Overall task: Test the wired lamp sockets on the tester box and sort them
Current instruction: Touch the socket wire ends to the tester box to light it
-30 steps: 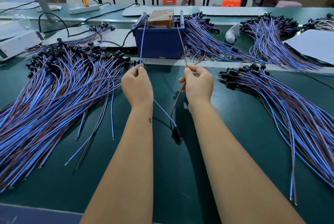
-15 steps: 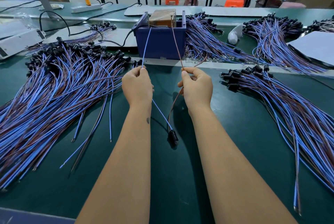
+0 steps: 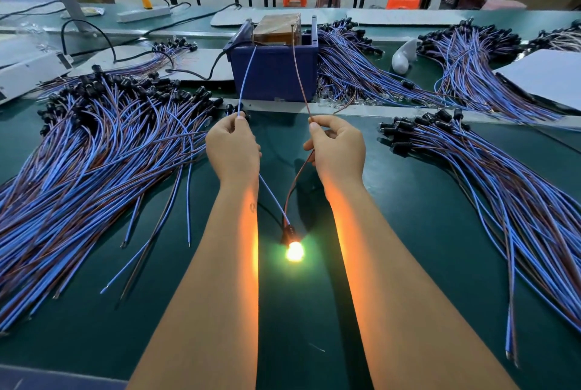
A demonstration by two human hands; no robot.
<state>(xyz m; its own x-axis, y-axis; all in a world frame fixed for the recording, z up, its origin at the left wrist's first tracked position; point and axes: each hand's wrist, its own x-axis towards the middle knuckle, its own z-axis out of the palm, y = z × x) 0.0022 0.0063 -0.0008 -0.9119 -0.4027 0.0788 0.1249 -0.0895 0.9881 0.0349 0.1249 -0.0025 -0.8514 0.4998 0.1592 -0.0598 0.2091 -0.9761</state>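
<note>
1. Here, the blue wire (image 3: 246, 78) is pinched in the grip of the left hand (image 3: 233, 150), thumb against curled fingers, and its bare end is held up to the left edge of the tester (image 3: 273, 72).
2. The brown wire (image 3: 300, 75) is pinched the same way by the right hand (image 3: 338, 150), and its end is led to the right side of the tester's top; whether each tip truly touches a contact is too small to tell.
3. The wires are kept apart, probably so that the two ends meet separate contacts and do not short.
4. The socket (image 3: 289, 232) hangs low between the forearms, just over the green surface (image 3: 408, 232), and its bulb (image 3: 295, 252) is lit, so this piece is judged good.
5. The socket is left free near the body, likely so that the glow is seen at once.
6. A large pile (image 3: 94, 150) of wired sockets lies to the left, and a smaller pile (image 3: 471, 163) to the right; which one holds tested pieces cannot be told.
7. Sorting of this socket is not yet done.
</note>
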